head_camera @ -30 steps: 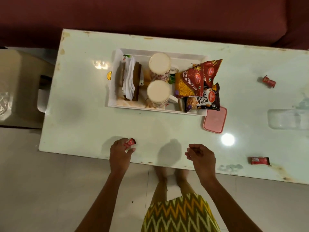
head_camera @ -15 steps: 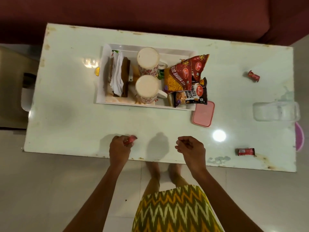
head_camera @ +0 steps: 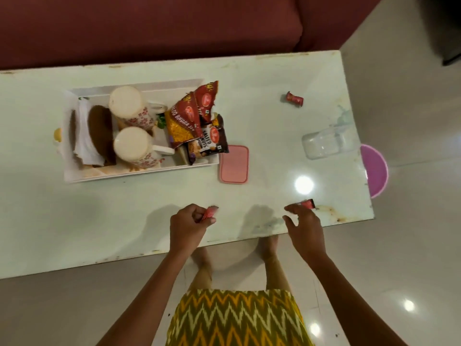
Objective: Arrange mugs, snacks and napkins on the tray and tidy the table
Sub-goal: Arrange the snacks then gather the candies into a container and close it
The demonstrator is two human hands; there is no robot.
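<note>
Two mugs, snack packets and napkins sit on the white tray. The left hand grips a red wrapper; the right hand, fingers spread, touches another wrapper at the table edge.

Two mugs. Three snack packets. Three small red wrappers. One tray, one napkin stack, one pink lid, one clear container.
</note>
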